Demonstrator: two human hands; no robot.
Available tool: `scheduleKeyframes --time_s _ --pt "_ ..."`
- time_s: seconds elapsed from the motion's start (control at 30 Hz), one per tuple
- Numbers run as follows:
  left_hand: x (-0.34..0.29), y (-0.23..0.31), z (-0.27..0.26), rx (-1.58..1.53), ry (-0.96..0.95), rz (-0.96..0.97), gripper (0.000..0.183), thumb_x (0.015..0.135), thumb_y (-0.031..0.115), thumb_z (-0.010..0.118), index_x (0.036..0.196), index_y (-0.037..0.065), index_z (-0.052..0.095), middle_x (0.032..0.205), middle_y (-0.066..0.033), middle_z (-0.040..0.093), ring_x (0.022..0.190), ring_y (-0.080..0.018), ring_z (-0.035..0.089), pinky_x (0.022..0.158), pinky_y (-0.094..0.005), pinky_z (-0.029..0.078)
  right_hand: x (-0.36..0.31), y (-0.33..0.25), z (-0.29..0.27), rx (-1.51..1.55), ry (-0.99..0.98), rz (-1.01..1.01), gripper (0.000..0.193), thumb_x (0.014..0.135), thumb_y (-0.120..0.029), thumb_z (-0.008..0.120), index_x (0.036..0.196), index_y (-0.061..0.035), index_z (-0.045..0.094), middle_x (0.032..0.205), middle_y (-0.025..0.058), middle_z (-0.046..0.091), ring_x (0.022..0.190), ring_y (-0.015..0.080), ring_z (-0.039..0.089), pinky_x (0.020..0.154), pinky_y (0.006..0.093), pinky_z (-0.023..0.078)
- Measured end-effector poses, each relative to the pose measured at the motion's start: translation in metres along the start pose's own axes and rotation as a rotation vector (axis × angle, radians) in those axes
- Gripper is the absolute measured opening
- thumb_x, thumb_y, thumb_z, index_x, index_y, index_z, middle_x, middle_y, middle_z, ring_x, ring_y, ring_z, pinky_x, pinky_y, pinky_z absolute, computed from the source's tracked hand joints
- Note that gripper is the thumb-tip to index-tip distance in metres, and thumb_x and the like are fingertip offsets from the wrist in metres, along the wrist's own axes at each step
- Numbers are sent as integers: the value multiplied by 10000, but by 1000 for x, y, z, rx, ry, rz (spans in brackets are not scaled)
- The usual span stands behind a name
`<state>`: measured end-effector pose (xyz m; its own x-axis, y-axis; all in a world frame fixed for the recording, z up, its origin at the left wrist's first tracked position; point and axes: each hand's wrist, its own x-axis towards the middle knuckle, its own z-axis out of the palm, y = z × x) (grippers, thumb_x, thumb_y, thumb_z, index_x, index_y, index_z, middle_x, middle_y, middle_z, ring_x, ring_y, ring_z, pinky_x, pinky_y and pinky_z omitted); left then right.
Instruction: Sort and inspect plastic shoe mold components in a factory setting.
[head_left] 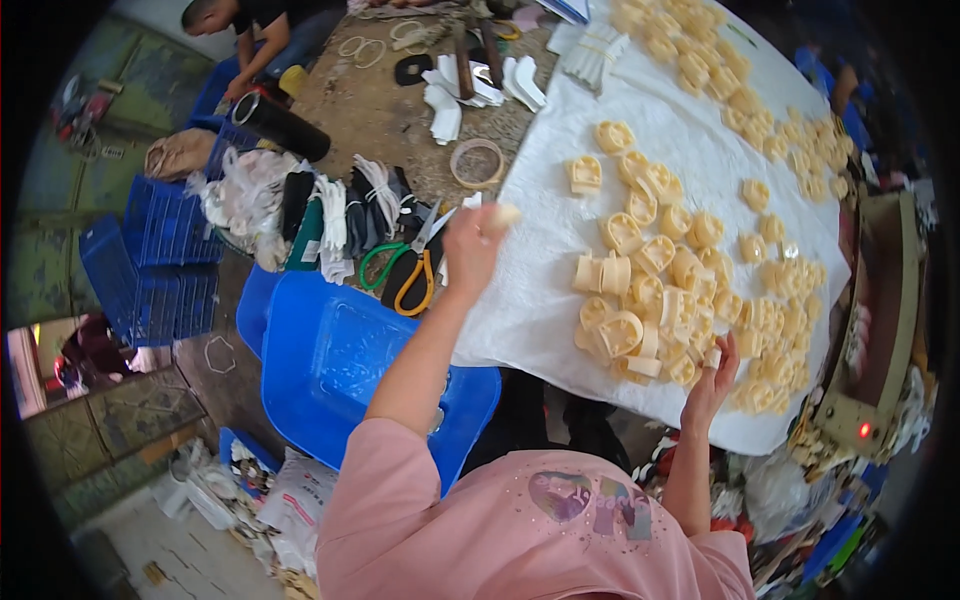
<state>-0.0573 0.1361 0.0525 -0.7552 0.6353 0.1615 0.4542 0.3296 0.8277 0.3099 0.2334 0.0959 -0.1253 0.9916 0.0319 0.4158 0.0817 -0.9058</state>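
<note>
My left hand (472,252) is closed and blurred, raised over the left edge of the white cloth (525,290). A small cream plastic part (507,216) shows at its fingertips, partly hidden by the fingers. On the cloth lies a loose heap of hollow, rounded cream plastic parts (655,255). My right hand (708,385) rests at the near edge of this heap with its fingers apart, touching or very near the parts. Something whitish sits at one of its fingertips; whether it is a finger cover or a part, I cannot tell.
Left of the cloth lie green- and orange-handled scissors (408,270), a tape roll (477,163) and bundles of white strips (375,185). A blue tub (350,350) stands below them. More cream parts (700,55) lie at the far right. Another person (265,40) sits at the far left.
</note>
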Motion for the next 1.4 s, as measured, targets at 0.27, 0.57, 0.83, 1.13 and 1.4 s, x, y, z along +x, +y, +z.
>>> scheduleKeyframes --time_s 0.27,0.57,0.83,1.13,1.4 --pt "-115 29 52 18 -216 135 417 706 108 723 1095 47 587 948 -120 557 897 -311 554 758 -382 484 9 -11 3 30 -63 37 435 945 -84 443 1371 -44 362 1226 101 454 1150 198 441 984 318 355" --pt "-118 38 59 -157 -165 -108 316 814 -3 581 1130 -1 567 993 -173 621 852 -302 605 750 -359 500 12 -9 6 -71 -50 -154 414 960 -131 439 1369 -85 389 1224 69 487 969 130 498 807 262 413" --pt "-124 19 5 -353 -148 -375 113 867 67 598 915 0 677 744 -74 672 584 -123 644 507 -245 522 8 -29 -18 -33 -14 -100 400 963 -123 431 1354 -48 389 1139 34 517 879 102 494 767 247 415" --pt "-179 21 -34 -73 -29 -379 105 785 110 687 770 9 660 659 -104 648 539 -191 622 518 -307 485 6 -26 -29 84 -118 -105 401 971 -145 460 1347 -23 391 1031 37 543 749 64 455 703 215 407" --pt "-238 43 -37 -173 203 -289 91 809 21 627 876 17 689 731 -125 666 616 -213 664 565 -296 511 12 -23 -59 170 -248 -187 389 967 -130 466 1337 -32 399 1020 62 547 789 88 470 733 227 420"
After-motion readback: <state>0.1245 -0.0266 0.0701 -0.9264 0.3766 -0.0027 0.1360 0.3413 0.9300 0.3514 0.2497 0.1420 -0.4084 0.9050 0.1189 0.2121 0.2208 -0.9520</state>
